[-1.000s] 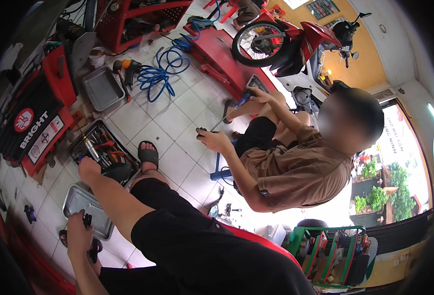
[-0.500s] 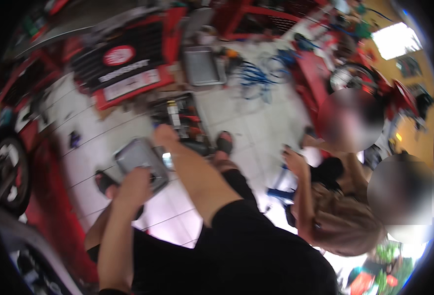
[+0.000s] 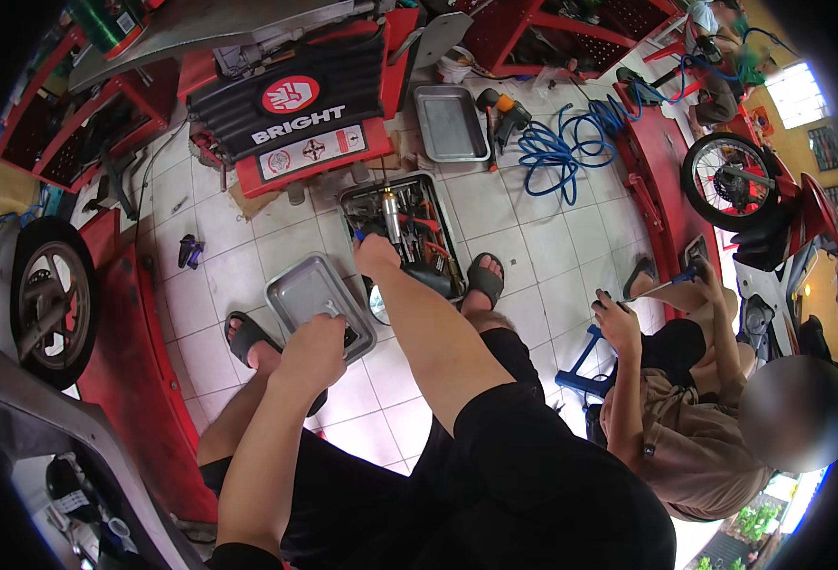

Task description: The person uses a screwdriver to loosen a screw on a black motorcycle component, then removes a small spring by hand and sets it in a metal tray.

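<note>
My left hand (image 3: 314, 351) is closed over the near edge of a grey metal tray (image 3: 286, 287) on the floor. A bit of bare metal shows at its knuckles; what the fingers hold is hidden. Farther off, my right hand (image 3: 377, 256) reaches to the left side of a black tool tray (image 3: 452, 214), fingers curled. A small blue piece (image 3: 359, 236) shows at those fingers, and I cannot tell whether they grip it. In the tool tray lie a silver cylindrical tool (image 3: 391, 217) and several red-handled tools (image 3: 426, 225).
A second grey tray (image 3: 452, 123), an orange-and-black power tool (image 3: 506, 116) and a coiled blue hose (image 3: 566, 152) lie beyond. Red motorcycle lifts flank the tiled floor. To the right, a seated co-worker (image 3: 685, 432) holds a blue-handled screwdriver (image 3: 680, 276).
The view has steadied and shifted, so things sit farther right in the picture. My right hand stays at the tool tray, my left at the grey tray. The co-worker's screwdriver now shows clearly.
</note>
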Demonstrator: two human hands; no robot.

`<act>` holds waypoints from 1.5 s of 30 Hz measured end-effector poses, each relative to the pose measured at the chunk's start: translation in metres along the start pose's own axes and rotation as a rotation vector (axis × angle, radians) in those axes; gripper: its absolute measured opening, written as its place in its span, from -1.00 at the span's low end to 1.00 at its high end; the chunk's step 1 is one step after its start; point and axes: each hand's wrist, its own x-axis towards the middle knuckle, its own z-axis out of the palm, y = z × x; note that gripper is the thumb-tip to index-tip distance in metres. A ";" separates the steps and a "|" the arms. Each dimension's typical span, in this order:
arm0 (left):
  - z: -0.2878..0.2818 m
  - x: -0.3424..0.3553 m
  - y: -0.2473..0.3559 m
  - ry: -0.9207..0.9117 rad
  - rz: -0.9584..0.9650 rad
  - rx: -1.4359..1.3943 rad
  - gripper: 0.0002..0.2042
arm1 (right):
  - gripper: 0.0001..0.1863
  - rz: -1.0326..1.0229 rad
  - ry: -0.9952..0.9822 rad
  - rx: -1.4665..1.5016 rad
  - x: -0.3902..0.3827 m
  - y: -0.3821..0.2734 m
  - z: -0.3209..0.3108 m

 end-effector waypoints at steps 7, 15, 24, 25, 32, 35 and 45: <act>-0.002 0.002 0.000 -0.034 -0.002 0.012 -0.71 | -0.55 -0.008 -0.028 -0.013 -0.007 -0.006 -0.005; -0.003 0.002 -0.001 -0.069 -0.025 0.049 -0.58 | -0.52 -0.027 -0.006 0.003 -0.012 -0.001 -0.005; -0.005 0.003 0.001 -0.084 -0.043 0.036 -0.55 | -0.52 -0.070 0.028 -0.023 -0.011 0.005 -0.003; -0.005 0.003 0.001 -0.085 -0.044 0.032 -0.55 | -0.52 -0.076 0.027 -0.038 -0.010 0.006 -0.001; -0.006 -0.003 -0.007 -0.083 -0.045 0.027 -0.55 | -0.53 -0.101 0.032 -0.061 -0.015 0.001 0.006; -0.007 0.000 -0.005 -0.079 -0.026 0.032 -0.55 | -0.57 -0.107 0.059 -0.053 -0.015 0.004 0.005; -0.002 0.003 -0.003 0.090 0.073 -0.061 -0.48 | -0.70 -0.102 0.008 -0.026 -0.032 0.002 -0.015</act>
